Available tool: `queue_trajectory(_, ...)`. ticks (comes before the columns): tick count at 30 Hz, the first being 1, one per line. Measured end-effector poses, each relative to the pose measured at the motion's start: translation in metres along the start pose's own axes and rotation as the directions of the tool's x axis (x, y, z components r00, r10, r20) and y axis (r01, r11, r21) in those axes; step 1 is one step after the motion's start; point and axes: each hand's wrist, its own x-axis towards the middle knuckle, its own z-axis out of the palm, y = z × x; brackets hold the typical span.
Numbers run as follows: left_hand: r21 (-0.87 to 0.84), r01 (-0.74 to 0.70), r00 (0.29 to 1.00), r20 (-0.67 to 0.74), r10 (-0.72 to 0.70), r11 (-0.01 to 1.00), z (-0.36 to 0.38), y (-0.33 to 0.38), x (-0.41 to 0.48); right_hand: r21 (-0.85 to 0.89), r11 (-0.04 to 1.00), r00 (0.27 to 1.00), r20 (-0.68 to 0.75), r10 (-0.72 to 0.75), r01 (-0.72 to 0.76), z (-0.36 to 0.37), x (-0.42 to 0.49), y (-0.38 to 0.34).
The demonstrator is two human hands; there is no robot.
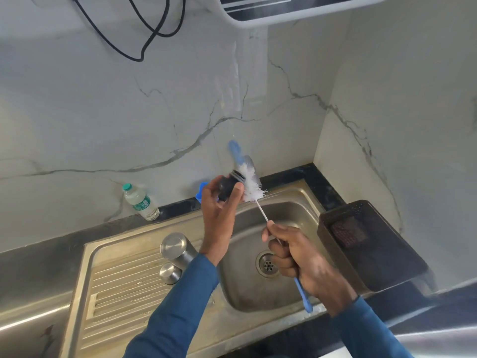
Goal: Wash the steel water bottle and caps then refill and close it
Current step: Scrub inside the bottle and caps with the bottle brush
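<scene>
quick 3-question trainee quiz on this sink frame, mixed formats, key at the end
1. True or false: the steel bottle is held in the left hand.
2. Multiple choice: what does the right hand grip? A) the plastic bottle B) the bottle brush by its handle C) the small steel cap
3. Fill in: the white bristles touch the black ____ that the left hand holds over the sink.

Key
1. False; it lies on the draining board, beside the small steel cap.
2. B
3. cap
</scene>
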Motion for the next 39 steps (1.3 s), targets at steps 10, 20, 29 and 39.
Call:
queue_trajectory(10, 0.103, 0.005, 0.992, 0.124, -0.018, 0.995, -0.008, -0.006, -0.02, -0.215, 0.971, 0.981, -0.135, -0.137, 0.105, 0.005, 0.005, -0.007)
queue_trajectory(20, 0.049, 0.114, 0.967, 0.224, -0.122, 0.992, -0.02, 0.007, -0.003, -0.283, 0.953, 0.963, -0.211, -0.17, 0.106, -0.001, 0.009, 0.007)
queue_trajectory(29, 0.062, 0.108, 0.988, 0.106, -0.114, 0.992, -0.023, 0.009, 0.01, -0.268, 0.954, 0.964, -0.189, -0.189, 0.134, 0.003, -0.002, 0.009)
queue_trajectory(39, 0.107, 0.124, 0.979, 0.147, -0.139, 0.986, -0.022, 0.012, 0.006, -0.334, 0.929, 0.954, -0.191, -0.233, 0.16, 0.002, -0.005, 0.01)
